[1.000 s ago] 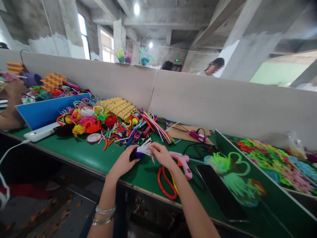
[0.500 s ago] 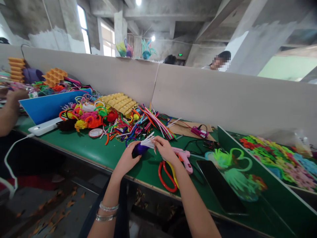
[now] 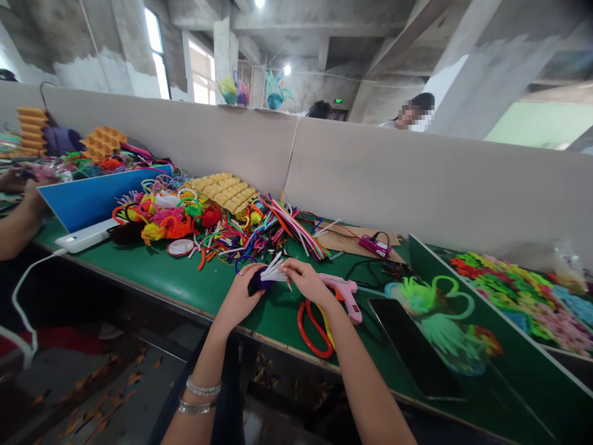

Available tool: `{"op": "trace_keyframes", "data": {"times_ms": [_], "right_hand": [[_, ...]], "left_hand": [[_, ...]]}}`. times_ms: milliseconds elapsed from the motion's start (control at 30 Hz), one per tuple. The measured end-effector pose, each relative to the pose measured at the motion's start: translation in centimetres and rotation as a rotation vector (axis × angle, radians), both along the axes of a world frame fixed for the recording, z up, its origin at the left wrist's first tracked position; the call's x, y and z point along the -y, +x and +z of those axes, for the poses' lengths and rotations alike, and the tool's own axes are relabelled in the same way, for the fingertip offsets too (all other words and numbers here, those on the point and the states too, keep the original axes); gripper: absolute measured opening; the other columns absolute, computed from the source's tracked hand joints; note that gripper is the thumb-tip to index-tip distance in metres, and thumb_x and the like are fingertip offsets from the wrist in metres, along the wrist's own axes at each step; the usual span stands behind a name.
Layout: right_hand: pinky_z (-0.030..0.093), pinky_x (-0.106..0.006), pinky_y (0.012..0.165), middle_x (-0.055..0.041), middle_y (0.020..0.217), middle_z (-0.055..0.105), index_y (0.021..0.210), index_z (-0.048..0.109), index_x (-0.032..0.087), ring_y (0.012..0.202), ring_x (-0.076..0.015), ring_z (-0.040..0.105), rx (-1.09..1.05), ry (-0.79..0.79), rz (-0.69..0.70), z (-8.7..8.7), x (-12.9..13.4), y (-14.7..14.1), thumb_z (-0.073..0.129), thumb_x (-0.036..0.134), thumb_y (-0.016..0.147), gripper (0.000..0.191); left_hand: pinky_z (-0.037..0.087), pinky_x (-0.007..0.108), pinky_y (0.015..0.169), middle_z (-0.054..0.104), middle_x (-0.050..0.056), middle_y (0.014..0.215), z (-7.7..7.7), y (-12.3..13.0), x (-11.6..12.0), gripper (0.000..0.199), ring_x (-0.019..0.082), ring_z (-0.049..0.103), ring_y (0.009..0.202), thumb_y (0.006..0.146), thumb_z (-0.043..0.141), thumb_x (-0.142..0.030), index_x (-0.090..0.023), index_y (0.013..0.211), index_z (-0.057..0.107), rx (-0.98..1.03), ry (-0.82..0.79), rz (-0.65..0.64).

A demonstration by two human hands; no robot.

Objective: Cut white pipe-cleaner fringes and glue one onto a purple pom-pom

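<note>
My left hand point(image 3: 241, 290) is closed around a dark purple bundle point(image 3: 257, 281) that looks made of pipe cleaners. White pipe cleaners point(image 3: 273, 271) fan out from its top. The fingers of my right hand point(image 3: 303, 281) pinch some of these white strands. Just below my right hand lie scissors point(image 3: 315, 330) with red and yellow handles, their blades hidden. A pink glue gun point(image 3: 345, 296) rests beside my right forearm.
A phone point(image 3: 414, 349) lies right of the glue gun, near a green pipe-cleaner swan point(image 3: 445, 334). Loose pipe cleaners point(image 3: 296, 228) and finished pieces point(image 3: 167, 216) heap at the back left. A white power strip point(image 3: 86, 237) and another person's arm point(image 3: 23, 216) are at the left.
The bundle has turned, so its white strands face me more and less purple shows. My right fingers have shifted slightly left on the strands. The other person's hand at left has moved.
</note>
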State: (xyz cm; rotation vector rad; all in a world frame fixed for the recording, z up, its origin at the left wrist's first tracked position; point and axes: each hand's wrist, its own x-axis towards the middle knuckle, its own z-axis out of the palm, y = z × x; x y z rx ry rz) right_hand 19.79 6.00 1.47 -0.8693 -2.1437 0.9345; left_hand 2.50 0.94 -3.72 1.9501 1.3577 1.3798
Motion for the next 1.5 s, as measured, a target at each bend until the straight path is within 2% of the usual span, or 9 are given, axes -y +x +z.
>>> {"op": "trace_keyframes", "data": {"times_ms": [533, 833, 1033, 1133, 1233, 1367, 1500], "right_hand": [[0.033, -0.022, 0.055, 0.0039, 0.056, 0.043, 0.067, 0.049, 0.018, 0.055, -0.0087, 0.041, 0.070, 0.011, -0.010, -0.3, 0.2, -0.5, 0.037, 0.042, 0.081, 0.030], [0.033, -0.021, 0.051, 0.0022, 0.062, 0.047, 0.078, 0.053, 0.019, 0.055, -0.0089, 0.042, 0.100, 0.053, -0.017, -0.3, 0.3, -0.4, 0.037, 0.039, 0.082, 0.026], [0.033, -0.022, 0.050, 0.0032, 0.059, 0.047, 0.078, 0.053, 0.019, 0.051, -0.0083, 0.041, 0.129, 0.066, -0.057, -0.6, 0.2, -0.4, 0.039, 0.043, 0.080, 0.028], [0.032, -0.021, 0.049, 0.0039, 0.058, 0.048, 0.079, 0.052, 0.019, 0.051, -0.0083, 0.042, 0.120, 0.044, -0.104, -0.8, 0.1, -0.5, 0.044, 0.046, 0.076, 0.028], [0.035, -0.022, 0.050, 0.0040, 0.060, 0.050, 0.082, 0.047, 0.018, 0.051, -0.0087, 0.045, 0.059, -0.028, -0.141, -1.0, 0.0, -0.6, 0.051, 0.047, 0.070, 0.032], [0.039, -0.025, 0.053, 0.0007, 0.068, 0.055, 0.088, 0.045, 0.017, 0.056, -0.0105, 0.050, 0.010, -0.093, -0.101, -0.7, 0.3, -0.8, 0.054, 0.046, 0.067, 0.037], [0.041, -0.026, 0.056, -0.0019, 0.073, 0.056, 0.085, 0.048, 0.016, 0.063, -0.0122, 0.053, 0.010, -0.077, -0.071, 0.0, 0.9, -1.0, 0.055, 0.045, 0.066, 0.035]], "left_hand": [[0.034, 0.036, 0.092, 0.048, 0.006, 0.110, 0.1, 0.1, 0.1, 0.047, 0.019, 0.045, 0.104, 0.065, 0.055, -0.007, -0.023, 0.109, 0.048, 0.001, 0.002, 0.047], [0.033, 0.038, 0.093, 0.049, 0.006, 0.111, 0.5, 0.1, 0.4, 0.051, 0.020, 0.042, 0.107, 0.066, 0.052, -0.006, -0.022, 0.113, 0.042, -0.025, 0.041, 0.076], [0.034, 0.036, 0.091, 0.049, 0.007, 0.112, 0.6, 0.3, 0.7, 0.051, 0.021, 0.044, 0.107, 0.067, 0.057, -0.016, -0.022, 0.114, 0.041, -0.046, 0.032, 0.091], [0.035, 0.036, 0.090, 0.049, 0.008, 0.114, 0.5, 0.4, 0.7, 0.054, 0.021, 0.045, 0.106, 0.067, 0.059, -0.023, -0.021, 0.117, 0.039, -0.024, 0.013, 0.104], [0.034, 0.035, 0.092, 0.049, 0.008, 0.116, 0.3, 0.3, 0.6, 0.052, 0.019, 0.044, 0.108, 0.069, 0.058, -0.022, -0.021, 0.117, 0.038, -0.019, 0.021, 0.089], [0.032, 0.036, 0.094, 0.049, 0.007, 0.116, 0.1, 0.3, 0.5, 0.049, 0.019, 0.043, 0.109, 0.070, 0.056, -0.018, -0.022, 0.116, 0.039, -0.036, 0.046, 0.067], [0.032, 0.038, 0.094, 0.048, 0.006, 0.118, 0.0, 0.2, 0.5, 0.050, 0.019, 0.043, 0.110, 0.071, 0.055, -0.016, -0.023, 0.118, 0.038, -0.056, 0.050, 0.046]]}}
